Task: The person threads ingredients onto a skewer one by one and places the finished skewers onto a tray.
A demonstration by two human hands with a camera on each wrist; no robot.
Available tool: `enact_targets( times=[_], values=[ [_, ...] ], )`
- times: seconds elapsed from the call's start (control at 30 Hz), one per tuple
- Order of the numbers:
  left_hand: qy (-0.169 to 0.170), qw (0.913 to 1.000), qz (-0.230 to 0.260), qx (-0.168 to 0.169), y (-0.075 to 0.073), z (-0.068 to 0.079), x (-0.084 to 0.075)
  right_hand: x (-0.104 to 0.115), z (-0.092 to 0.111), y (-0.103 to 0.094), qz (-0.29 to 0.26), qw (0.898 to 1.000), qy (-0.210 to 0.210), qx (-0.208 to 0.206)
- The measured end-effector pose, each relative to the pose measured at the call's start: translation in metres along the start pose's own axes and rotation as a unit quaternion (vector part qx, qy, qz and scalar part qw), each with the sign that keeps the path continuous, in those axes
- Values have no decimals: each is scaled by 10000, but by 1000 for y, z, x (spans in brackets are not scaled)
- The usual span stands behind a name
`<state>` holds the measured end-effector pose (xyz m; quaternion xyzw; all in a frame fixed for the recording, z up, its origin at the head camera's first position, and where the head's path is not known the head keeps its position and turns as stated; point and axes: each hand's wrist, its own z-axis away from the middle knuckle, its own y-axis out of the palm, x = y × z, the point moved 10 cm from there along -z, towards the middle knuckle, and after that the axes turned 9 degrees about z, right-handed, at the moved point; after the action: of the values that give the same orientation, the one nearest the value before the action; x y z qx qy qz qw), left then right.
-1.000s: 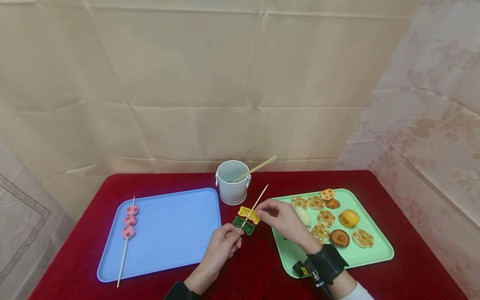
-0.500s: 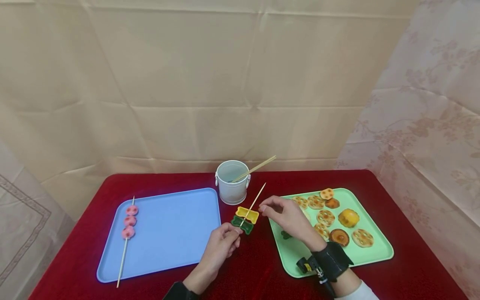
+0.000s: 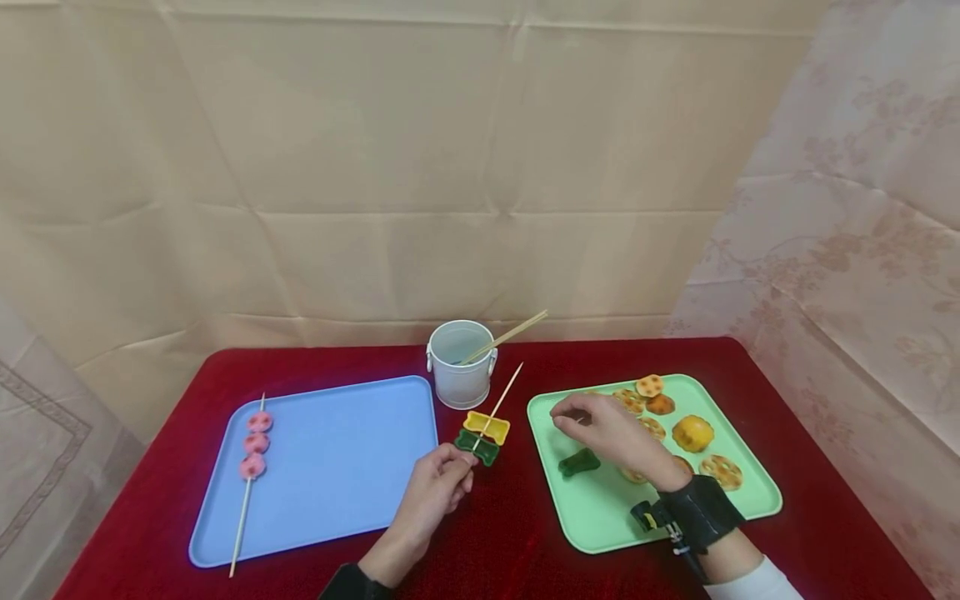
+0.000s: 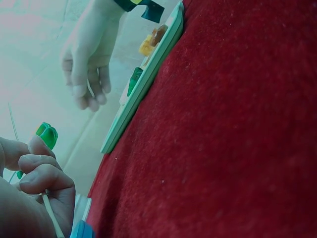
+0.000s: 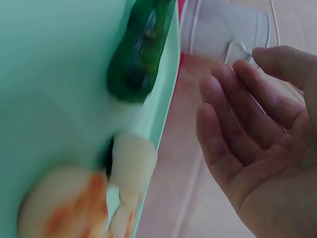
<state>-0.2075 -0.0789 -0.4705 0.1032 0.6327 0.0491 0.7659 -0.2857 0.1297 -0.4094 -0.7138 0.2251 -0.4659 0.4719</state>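
Observation:
My left hand point(image 3: 433, 487) pinches a thin wooden skewer point(image 3: 509, 385) that points up and away. A green pepper-like piece point(image 3: 486, 452) sits on it close to the fingertips, and a yellow one point(image 3: 498, 430) is just beyond. The left wrist view shows the curled fingers around the skewer's lower end point(image 4: 51, 215). Over the light green tray point(image 3: 600, 533), my right hand point(image 3: 611, 429) hovers with loosely bent fingers and holds nothing. Near its fingertips a dark green pepper-like piece point(image 3: 578, 462) lies on the tray; the right wrist view shows the hand point(image 5: 262, 134) apart from it.
Lotus-root-like slices point(image 3: 722, 472) and a yellow lump point(image 3: 693, 433) lie on the green tray, partly hidden by the right hand. Behind stands a white bucket point(image 3: 461, 379) with skewers point(image 3: 517, 329). A blue tray point(image 3: 322, 475) at left bears a skewer with pink pieces point(image 3: 253, 465).
My right hand has let go of the yellow piece on the skewer and moved right, over the green tray. The left hand, still holding the skewer, has shifted slightly left in view.

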Motion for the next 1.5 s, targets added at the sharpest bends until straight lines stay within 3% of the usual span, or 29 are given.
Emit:
enact_targets(
  times=[0.47, 0.77, 1.5],
  values=[
    [-8, 10000, 4, 5, -4, -1, 0, -9, 18, 6, 893, 9932, -481, 567],
    [-101, 9999, -15, -20, -7, -1, 1, -5, 23, 10, 1397, 9856, -830, 470],
    [-86, 9999, 63, -25, -5, 0, 2, -8, 26, 8, 1160, 9878, -719, 745]
  ],
)
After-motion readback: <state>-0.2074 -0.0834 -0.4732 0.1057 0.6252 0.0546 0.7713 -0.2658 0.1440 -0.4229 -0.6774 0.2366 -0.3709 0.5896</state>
